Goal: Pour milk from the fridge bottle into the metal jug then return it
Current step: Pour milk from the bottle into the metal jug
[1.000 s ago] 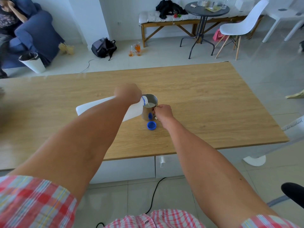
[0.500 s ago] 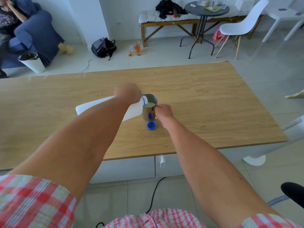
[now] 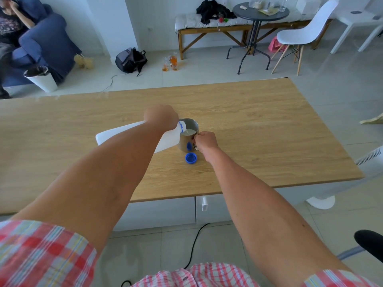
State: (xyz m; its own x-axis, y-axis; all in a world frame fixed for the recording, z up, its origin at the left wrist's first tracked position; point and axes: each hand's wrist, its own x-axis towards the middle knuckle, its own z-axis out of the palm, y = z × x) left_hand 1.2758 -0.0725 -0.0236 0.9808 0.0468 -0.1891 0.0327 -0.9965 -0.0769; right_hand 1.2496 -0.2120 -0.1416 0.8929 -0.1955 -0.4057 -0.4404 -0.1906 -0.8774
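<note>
A white plastic milk bottle [image 3: 116, 134] lies tipped almost flat above the wooden table [image 3: 259, 125], its blue-ringed neck over the rim of the metal jug [image 3: 187, 139]. My left hand [image 3: 161, 119] grips the bottle near its neck. Milk runs from the neck into the jug, whose inside shows a white surface. My right hand [image 3: 206, 140] holds the jug's handle on its right side. The bottle's blue cap [image 3: 191, 158] lies open side up on the table just in front of the jug.
A power cable [image 3: 193, 245] runs across the floor below the table's near edge. A white fan [image 3: 369, 160] stands at the table's right end. Beyond the far edge are a backpack [image 3: 130, 59], a round black table [image 3: 259, 11] and a white chair [image 3: 304, 34].
The milk level in the jug has risen slightly. Both hands and the bottle have stayed in place.
</note>
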